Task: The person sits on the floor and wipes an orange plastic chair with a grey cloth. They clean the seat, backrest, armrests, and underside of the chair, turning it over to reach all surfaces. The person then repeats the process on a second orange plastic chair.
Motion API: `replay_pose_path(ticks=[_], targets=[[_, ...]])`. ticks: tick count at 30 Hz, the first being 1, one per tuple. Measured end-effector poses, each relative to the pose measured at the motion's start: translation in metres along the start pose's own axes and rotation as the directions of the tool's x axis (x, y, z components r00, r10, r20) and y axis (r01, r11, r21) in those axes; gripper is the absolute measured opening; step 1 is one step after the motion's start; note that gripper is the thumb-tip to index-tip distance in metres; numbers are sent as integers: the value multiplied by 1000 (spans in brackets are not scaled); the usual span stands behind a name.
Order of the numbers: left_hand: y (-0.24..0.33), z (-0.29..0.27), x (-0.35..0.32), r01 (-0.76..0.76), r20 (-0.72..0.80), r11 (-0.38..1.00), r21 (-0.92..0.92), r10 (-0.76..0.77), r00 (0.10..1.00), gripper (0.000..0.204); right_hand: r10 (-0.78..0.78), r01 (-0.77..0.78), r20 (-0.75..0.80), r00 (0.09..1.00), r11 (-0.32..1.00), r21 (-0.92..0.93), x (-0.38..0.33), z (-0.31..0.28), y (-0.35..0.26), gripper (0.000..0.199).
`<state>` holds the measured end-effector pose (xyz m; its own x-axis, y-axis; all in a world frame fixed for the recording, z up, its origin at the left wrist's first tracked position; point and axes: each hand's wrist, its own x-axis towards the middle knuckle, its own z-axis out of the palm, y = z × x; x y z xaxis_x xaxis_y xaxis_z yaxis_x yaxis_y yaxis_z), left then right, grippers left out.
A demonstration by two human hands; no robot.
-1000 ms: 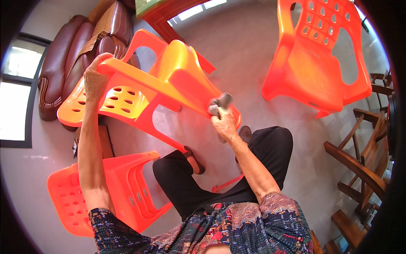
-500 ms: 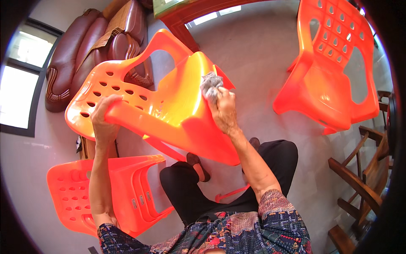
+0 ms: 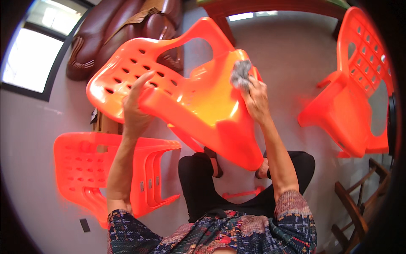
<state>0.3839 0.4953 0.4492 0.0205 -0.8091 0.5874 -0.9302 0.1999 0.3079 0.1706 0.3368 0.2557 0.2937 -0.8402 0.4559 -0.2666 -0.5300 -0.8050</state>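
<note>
Overall, grey floor [image 3: 287,63] around the orange chair [image 3: 207,99], brown sofa [image 3: 105,27] beyond.

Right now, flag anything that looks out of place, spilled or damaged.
A small dark rectangle lies alone on the floor near the stacked orange chairs, perhaps dropped; I can't tell what it is. No spill or damage shows.

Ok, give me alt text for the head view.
A person's right hand holds a gray cloth against the seat of a tilted orange plastic chair, left hand on its armrest. Stacked orange chairs stand at left, another chair at right.
</note>
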Motion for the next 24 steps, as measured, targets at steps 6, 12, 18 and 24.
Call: replay_pose_path(ticks=[6, 12, 18, 24], targets=[[15, 5, -6, -45, -16, 998, 55, 45, 999, 82, -98, 97, -33, 995, 762, 640, -68, 24, -113, 31], [17, 10, -3, -84, 24, 996, 36, 83, 996, 66, -411, 460, -258, 874, 871, 172, -45, 12, -191, 59], [12, -3, 2, -94, 108, 995, 29, 90, 990, 54, -327, 328, 37, 944, 944, -37, -122, 20, -117, 46], [2, -9, 13, -159, 155, 981, 114, 141, 978, 36, -286, 280, -81, 955, 957, -74, -109, -4, -79, 43]])
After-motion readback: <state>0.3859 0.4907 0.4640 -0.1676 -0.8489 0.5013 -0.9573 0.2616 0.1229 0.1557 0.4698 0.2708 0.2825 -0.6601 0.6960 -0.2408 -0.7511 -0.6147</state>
